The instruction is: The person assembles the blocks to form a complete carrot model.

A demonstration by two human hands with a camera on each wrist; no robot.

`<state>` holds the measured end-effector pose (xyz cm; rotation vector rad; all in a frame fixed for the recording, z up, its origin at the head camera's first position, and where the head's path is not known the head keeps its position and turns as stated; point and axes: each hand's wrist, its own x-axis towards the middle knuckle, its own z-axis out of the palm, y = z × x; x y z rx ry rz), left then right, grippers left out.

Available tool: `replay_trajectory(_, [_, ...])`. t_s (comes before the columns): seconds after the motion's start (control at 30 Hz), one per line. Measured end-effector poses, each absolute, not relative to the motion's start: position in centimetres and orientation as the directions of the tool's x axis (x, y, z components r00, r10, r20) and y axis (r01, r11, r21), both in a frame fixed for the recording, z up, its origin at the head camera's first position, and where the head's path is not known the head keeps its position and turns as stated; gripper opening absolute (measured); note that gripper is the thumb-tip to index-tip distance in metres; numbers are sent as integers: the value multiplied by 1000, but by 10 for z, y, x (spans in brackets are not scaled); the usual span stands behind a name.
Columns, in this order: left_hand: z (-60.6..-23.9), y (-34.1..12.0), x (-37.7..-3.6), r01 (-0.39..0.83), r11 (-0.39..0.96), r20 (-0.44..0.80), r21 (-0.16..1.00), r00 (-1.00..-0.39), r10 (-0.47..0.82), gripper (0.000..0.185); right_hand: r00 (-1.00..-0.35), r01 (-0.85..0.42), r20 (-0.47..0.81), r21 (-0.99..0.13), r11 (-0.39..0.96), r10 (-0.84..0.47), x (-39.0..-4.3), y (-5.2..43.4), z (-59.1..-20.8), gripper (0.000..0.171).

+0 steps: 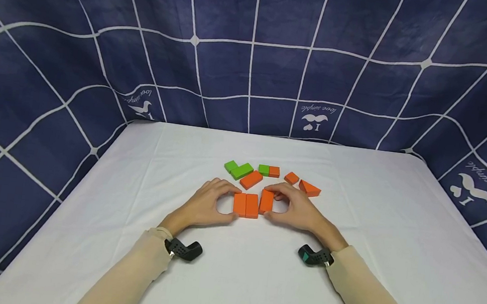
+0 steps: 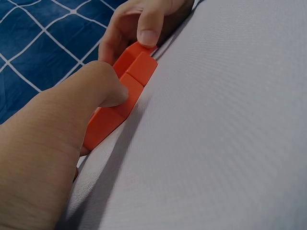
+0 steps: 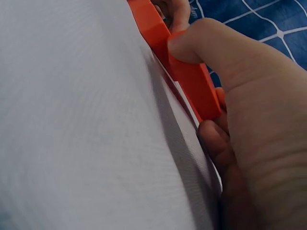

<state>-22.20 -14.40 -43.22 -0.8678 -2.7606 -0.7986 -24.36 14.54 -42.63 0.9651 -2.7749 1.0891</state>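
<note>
Two orange rectangular blocks lie side by side at the middle of the table. My left hand [image 1: 207, 203] pinches the left orange block [image 1: 239, 204] across its ends, thumb on the near end and fingers at the far end. Against it sits the middle orange block [image 1: 252, 206]. Just to the right, my right hand [image 1: 297, 209] pinches a third orange block [image 1: 266, 202] between thumb and fingers. This block [image 3: 197, 88] looks slightly raised and tilted in the right wrist view. The left thumb [image 2: 114, 93] hides part of the row in the left wrist view.
Behind the hands lie green blocks [image 1: 242, 171], another orange block [image 1: 251, 179], a small green block [image 1: 263, 170] beside a small orange one [image 1: 274, 171], an orange piece [image 1: 291, 178] and an orange triangle [image 1: 309, 188]. A white cloth [image 1: 228, 285] covers the table.
</note>
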Motion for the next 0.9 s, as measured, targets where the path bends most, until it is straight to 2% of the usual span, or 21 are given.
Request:
replay_trajectory(0.23, [-431, -144, -222, 559, 696, 268, 451, -829, 491, 55, -765, -594, 216, -604, 532, -607, -242, 146, -424, 57])
replay_trajectory(0.57, [-432, -144, -222, 557, 699, 263, 449, -830, 492, 55, -772, -579, 168, -583, 570, -612, -240, 144, -425, 57])
replay_trajectory(0.9, [-432, -143, -223, 559, 701, 257, 443, -828, 499, 60, -757, -610, 200, -556, 564, -622, -241, 144, -424, 58])
